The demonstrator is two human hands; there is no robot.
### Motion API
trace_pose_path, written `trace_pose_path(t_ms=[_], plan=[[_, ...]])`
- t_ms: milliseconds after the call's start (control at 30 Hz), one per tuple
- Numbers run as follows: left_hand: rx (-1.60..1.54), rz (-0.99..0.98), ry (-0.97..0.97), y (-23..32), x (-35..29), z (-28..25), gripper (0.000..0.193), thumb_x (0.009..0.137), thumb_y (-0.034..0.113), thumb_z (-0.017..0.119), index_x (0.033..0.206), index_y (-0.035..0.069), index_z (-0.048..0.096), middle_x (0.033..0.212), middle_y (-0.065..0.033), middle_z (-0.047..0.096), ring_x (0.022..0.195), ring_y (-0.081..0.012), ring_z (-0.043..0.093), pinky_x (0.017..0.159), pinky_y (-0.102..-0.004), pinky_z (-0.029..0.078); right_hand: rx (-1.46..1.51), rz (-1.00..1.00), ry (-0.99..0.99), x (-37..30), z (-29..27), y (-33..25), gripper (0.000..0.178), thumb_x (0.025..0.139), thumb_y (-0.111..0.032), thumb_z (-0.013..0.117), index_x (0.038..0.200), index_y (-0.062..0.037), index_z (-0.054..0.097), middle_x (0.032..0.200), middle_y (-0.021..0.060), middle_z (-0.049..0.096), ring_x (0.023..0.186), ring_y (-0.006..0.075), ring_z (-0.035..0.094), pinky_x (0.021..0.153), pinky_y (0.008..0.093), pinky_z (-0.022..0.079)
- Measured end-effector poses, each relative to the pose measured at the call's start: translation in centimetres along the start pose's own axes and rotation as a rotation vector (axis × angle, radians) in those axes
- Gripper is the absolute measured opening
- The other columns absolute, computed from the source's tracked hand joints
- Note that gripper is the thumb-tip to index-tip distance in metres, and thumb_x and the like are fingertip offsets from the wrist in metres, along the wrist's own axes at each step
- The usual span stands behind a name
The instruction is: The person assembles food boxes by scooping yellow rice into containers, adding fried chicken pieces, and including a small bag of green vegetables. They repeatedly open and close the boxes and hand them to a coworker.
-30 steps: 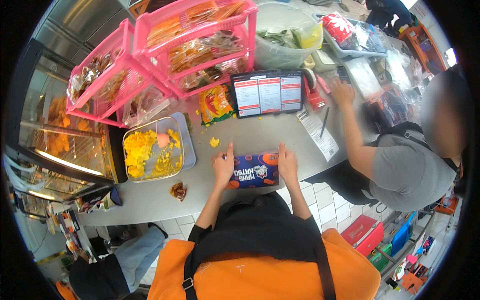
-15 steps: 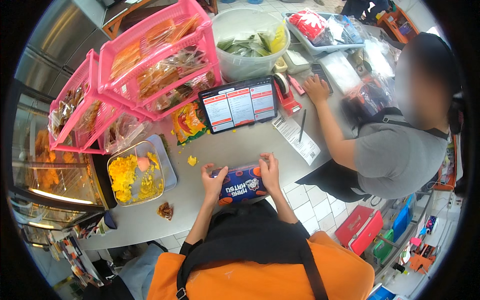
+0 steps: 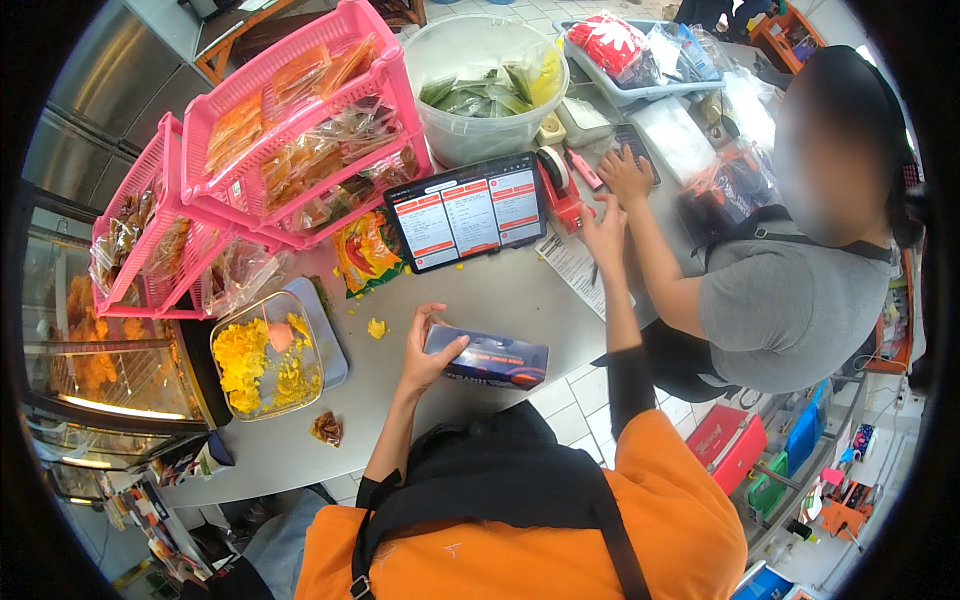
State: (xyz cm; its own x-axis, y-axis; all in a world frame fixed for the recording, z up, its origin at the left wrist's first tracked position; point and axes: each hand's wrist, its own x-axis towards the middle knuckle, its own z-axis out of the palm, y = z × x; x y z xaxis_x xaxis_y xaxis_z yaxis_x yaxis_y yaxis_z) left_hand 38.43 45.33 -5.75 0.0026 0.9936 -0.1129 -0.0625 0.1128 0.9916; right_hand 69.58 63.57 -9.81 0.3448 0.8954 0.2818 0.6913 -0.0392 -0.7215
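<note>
A dark blue printed cardboard box (image 3: 495, 357) lies on the grey table just in front of me. My left hand (image 3: 425, 358) grips its left end, thumb on top and fingers behind. My right hand (image 3: 606, 238) is stretched forward over the white paper slip (image 3: 575, 275). Its fingers are apart at the near end of the red tape dispenser (image 3: 562, 198); whether they touch the tape is not clear. A tablet (image 3: 466, 214) with a lit screen stands just left of the dispenser.
A co-worker's hand (image 3: 627, 178) rests on a dark phone (image 3: 640, 152) close to my right hand. Pink baskets (image 3: 200, 205) of wrapped food stand at left. A glass dish (image 3: 262, 408) with yellow food and a plastic bucket (image 3: 465, 135) are on the table.
My right hand has let go of the box and moved forward and right to the tape dispenser. The box is tilted away, with another face showing, still held by my left hand.
</note>
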Motion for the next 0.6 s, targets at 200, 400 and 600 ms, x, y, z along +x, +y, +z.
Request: trace_pose_path(t_ms=[200, 400, 600], plan=[[-0.02, -0.042, -0.108, 0.0, -0.4, -1.0, 0.057, 0.073, 0.007, 0.077, 0.122, 0.008, 0.047, 0.083, -0.0021, 0.053, 0.081, -0.0095, 0.053, 0.074, -0.0227, 0.041, 1.031, 0.599, -0.459, 0.6, -2.1, 1.8, 0.034, 0.092, -0.019, 0.063, 0.113, 0.0066, 0.06, 0.103, 0.0127, 0.065, 0.087, 0.0156, 0.063, 0.071, 0.0272, 0.051], [-0.067, -0.05, -0.204, -0.1, -0.2, -1.5, 0.061, 0.072, 0.009, 0.078, 0.125, 0.007, 0.048, 0.083, -0.0013, 0.051, 0.081, -0.01, 0.053, 0.075, -0.0228, 0.041, 0.982, 0.556, -0.187, -3.5, -0.7, 4.3, 0.028, 0.09, -0.019, 0.064, 0.103, 0.0058, 0.064, 0.092, 0.0122, 0.068, 0.077, 0.0189, 0.065, 0.068, 0.0311, 0.05], [-0.006, -0.007, -0.316, 0.0, 0.1, -2.7, 0.063, 0.072, 0.012, 0.079, 0.126, 0.008, 0.048, 0.083, -0.0009, 0.05, 0.08, -0.0096, 0.052, 0.074, -0.0233, 0.041, 0.316, 0.312, -0.272, -5.3, -3.3, -1.8, 0.017, 0.085, -0.016, 0.066, 0.081, 0.001, 0.065, 0.072, 0.0111, 0.068, 0.063, 0.0149, 0.063, 0.057, 0.0285, 0.049]])
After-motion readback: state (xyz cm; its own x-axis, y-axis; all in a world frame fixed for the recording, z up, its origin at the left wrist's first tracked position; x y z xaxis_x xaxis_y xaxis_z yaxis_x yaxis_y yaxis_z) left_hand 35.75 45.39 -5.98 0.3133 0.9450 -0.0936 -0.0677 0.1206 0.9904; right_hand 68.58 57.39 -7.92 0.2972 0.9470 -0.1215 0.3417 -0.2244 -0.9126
